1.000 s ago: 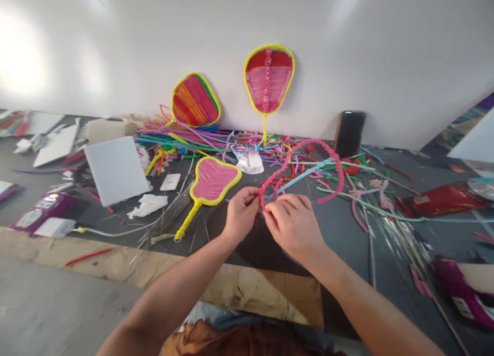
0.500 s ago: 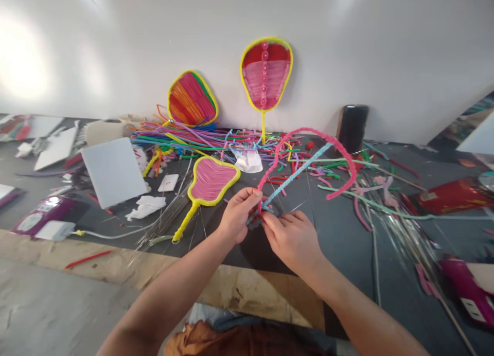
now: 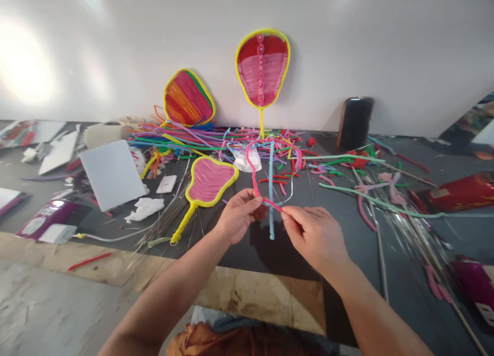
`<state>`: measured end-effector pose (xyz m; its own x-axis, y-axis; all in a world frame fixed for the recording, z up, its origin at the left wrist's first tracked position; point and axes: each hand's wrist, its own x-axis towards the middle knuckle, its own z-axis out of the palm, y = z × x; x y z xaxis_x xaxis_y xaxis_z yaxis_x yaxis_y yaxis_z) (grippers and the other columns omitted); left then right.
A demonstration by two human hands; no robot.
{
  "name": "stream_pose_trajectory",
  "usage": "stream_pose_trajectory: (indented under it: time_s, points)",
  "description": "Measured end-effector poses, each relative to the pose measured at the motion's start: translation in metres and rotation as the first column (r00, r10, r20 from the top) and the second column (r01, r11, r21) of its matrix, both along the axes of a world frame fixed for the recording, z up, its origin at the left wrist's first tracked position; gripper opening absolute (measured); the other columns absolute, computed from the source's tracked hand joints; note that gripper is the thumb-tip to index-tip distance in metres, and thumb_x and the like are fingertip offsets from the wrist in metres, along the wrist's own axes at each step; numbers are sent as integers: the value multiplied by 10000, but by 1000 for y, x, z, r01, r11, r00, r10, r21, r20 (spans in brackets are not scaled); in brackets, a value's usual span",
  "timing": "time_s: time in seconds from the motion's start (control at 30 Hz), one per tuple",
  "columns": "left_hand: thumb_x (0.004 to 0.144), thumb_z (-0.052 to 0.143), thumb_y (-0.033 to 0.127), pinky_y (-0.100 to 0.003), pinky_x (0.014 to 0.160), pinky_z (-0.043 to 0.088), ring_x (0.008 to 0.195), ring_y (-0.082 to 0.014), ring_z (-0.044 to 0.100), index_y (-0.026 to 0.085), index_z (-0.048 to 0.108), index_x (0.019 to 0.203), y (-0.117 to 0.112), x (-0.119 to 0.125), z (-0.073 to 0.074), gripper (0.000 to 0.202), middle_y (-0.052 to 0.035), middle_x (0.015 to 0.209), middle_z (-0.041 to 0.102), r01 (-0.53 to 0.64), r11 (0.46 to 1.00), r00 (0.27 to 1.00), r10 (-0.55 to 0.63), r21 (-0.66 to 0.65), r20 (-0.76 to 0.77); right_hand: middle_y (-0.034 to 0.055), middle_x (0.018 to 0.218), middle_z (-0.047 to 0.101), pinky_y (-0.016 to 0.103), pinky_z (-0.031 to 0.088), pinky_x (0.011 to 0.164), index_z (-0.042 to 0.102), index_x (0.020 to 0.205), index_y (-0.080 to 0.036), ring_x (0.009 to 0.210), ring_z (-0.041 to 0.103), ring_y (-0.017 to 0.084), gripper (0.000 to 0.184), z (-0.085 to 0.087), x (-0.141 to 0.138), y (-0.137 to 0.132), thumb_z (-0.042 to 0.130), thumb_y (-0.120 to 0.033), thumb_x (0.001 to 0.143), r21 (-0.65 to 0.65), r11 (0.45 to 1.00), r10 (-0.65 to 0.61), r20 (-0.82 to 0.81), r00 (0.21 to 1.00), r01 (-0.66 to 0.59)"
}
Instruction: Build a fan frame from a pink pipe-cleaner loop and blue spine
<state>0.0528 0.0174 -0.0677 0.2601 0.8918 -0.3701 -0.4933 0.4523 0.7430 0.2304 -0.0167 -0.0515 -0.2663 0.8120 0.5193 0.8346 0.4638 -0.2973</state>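
Note:
Between my hands is a pink pipe cleaner [image 3: 254, 177] that curves up into a loop and crosses a straight light-blue pipe cleaner [image 3: 271, 183], which stands almost upright. My left hand [image 3: 240, 215] pinches the pink one where it meets the blue. The short pink end is pinched by my right hand [image 3: 314, 237], just right of the blue stem. Left of my hands lies a small fan [image 3: 213, 181] with a pink face and yellow rim. Against the wall lean a red-and-pink fan [image 3: 263, 68] with a row of beads and a striped orange-and-pink fan [image 3: 189, 98].
A heap of coloured pipe cleaners [image 3: 185, 140] lies along the back. A dark phone [image 3: 354, 122] leans on the wall. Metal wires [image 3: 405, 222] and a red packet [image 3: 459, 191] are at right; a white card [image 3: 111, 175] and purple device [image 3: 48, 219] at left.
The blue pipe cleaner has swung from slanting to nearly upright, and the pink loop has turned with it. My right hand has moved right, drawing the short pink end across the blue stem.

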Motion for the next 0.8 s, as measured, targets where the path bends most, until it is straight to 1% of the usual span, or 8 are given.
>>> stream_pose_trajectory:
  time_s: [0.1,0.17,0.27,0.43,0.53,0.6,0.7,0.8]
  points:
    - [676,774,242,-272,712,531,682,-115,660,157,545,783,1,1,0,267,-8,813,684,-32,999,999,31,16,7,9,581,653,254,376,619,680,790,-190,543,576,128,222,3,-1,-5,502,-251,907,-60,998,24,-40,999,-26]
    - [666,777,243,-280,726,536,680,-118,661,154,546,771,2,2,0,269,-4,777,677,-71,997,997,70,22,13,15,618,672,242,385,591,678,820,-192,573,594,130,206,4,-3,-9,500,-251,907,-111,992,52,-80,995,-61]
    - [674,764,238,-250,695,532,651,-106,649,151,543,759,4,2,1,253,8,701,652,-140,990,990,139,17,13,26,680,698,231,397,573,673,868,-192,604,615,130,196,3,-8,-15,486,-237,909,-146,983,94,-121,988,-111]
    - [699,740,227,-257,708,536,666,-116,653,163,522,766,4,1,4,237,21,681,634,-215,976,976,214,31,27,20,623,672,226,394,582,658,765,-198,599,618,132,216,-2,-14,-20,494,-226,903,-175,973,129,-131,983,-151]
    - [706,736,237,-228,660,526,642,-103,641,166,516,770,3,-2,8,240,25,675,628,-219,975,975,218,33,32,3,581,638,230,372,545,647,728,-201,556,607,132,214,-9,-14,-15,508,-238,887,-261,958,101,-95,990,-123]
    - [707,734,239,-208,618,510,599,-91,621,166,514,762,3,-4,11,239,26,656,620,-208,978,978,207,25,31,-1,592,644,230,366,535,647,732,-205,553,612,135,195,-15,-12,-10,525,-256,875,-338,936,75,-73,995,-95]
    - [712,725,230,-189,591,489,557,-80,594,163,515,729,1,-6,15,220,20,626,606,-171,985,984,170,0,50,-8,621,666,223,366,525,654,749,-221,563,631,136,180,-20,-8,-1,536,-284,870,-452,889,47,-71,996,-74]
    - [714,717,215,-177,595,482,549,-71,579,154,532,708,-2,-5,16,195,9,626,597,-110,993,990,113,-29,84,-15,634,679,224,354,504,658,731,-236,553,639,136,196,-22,-3,6,533,-300,868,-512,858,10,-38,999,-28]
